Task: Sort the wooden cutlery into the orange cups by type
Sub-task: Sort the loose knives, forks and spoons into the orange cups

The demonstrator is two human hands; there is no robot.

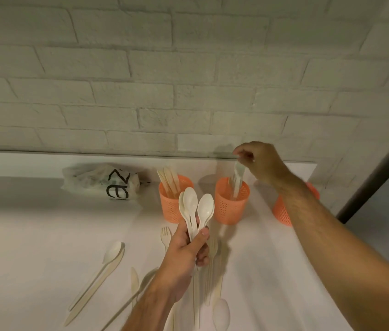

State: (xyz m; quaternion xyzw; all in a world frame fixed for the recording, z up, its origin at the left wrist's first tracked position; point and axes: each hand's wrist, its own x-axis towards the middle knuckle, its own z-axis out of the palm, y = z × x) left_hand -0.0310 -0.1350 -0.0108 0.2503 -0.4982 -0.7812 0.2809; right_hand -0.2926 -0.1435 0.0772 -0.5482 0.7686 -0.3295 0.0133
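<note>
While the sorting is under way, the white tabletop (33,235) carries, at its far left, a crumpled translucent plastic bag with black lettering (103,182) lying against the pale brick wall (188,80), clear of the working area. Nearer the person, a pale wooden spoon and knife pair (100,275) lies loose and unsorted, with a second short wooden knife (134,281) just beside it. The left hand (186,256) is raised above the tabletop, its fingers (203,235) curled round the handles of a bundle of pale wooden spoons (196,209) with the bowls fanned upward; holding one type together in this way probably allows a single transfer to one cup. Under that hand, loose wooden forks (165,235) remain on the tabletop. Behind the bundle stands the left orange perforated cup (170,206), already holding upright flat wooden pieces, apparently knives (168,179). To its right, the middle orange perforated cup (231,206) holds pale utensils, whose type cannot be told. The right hand (258,161) reaches over this cup, its fingers pinching the top of one pale utensil (237,177) that stands in the cup, evidently to seat it upright. A third orange perforated cup (281,213) stands at far right, largely hidden by the right forearm.
</note>
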